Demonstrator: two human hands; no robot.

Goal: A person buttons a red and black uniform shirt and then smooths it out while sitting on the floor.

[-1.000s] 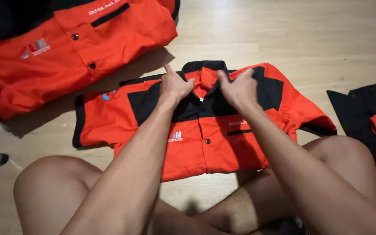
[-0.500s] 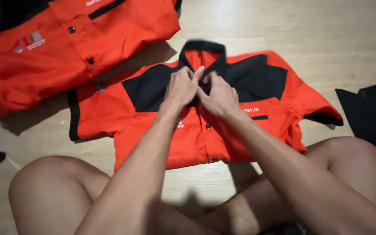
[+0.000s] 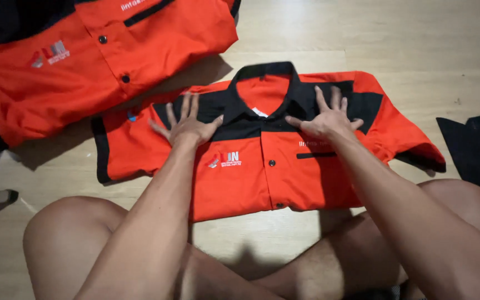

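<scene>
Both hands are now lying flat and apart on the orange and black shirt [image 3: 262,161], where half a second ago they were bunched together at the collar [image 3: 268,83] as if working the top of the placket. The left hand [image 3: 187,125] is pressing on the black shoulder panel with its fingers spread wide, and the right hand [image 3: 326,119] is doing the same on the other side of the chest, gripping nothing. Between them the shirt is lying face up on the wooden floor [image 3: 406,39], just in front of the person's crossed legs [image 3: 68,244], with its front closed, its collar standing open and its buttons showing down the middle; it is also sitting squarer in view than before. The forearms are covering part of the shirt's lower front, and its hem is lying close to the knees. A second orange shirt [image 3: 112,61] is lying at the upper left, cut off by the edge of the view, so its full shape is not showing. A dark garment [image 3: 473,144] at the right edge is likewise being cropped, and its kind is hard to make out.
</scene>
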